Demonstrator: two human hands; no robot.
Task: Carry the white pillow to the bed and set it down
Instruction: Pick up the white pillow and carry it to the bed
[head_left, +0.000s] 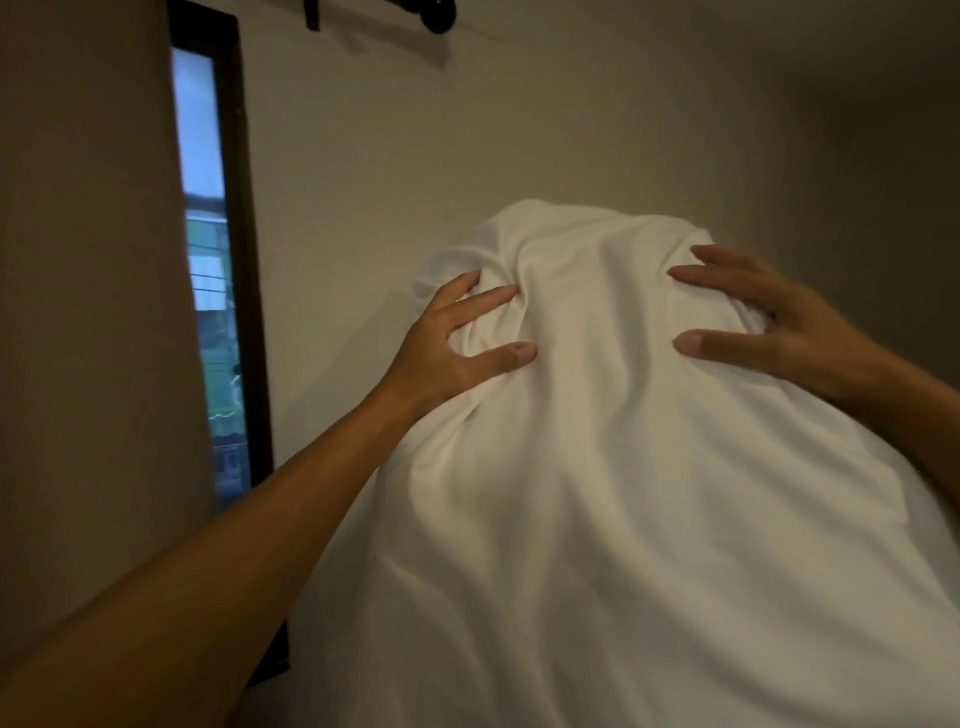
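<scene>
A white pillow (597, 441) held upright in front of a plain wall (571, 130), filling the lower right of the view. The left hand (447, 343) grips its upper left side, fingers spread and dug into bunched fabric. The right hand (769, 322) presses its upper right side, fingers splayed and grasping the cloth. A dark-framed window (213, 270) stands at left. No bed in view.

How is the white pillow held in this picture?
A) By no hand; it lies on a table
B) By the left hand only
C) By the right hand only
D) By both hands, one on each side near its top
D: the left hand and the right hand each press into the white pillow near its top.
</scene>
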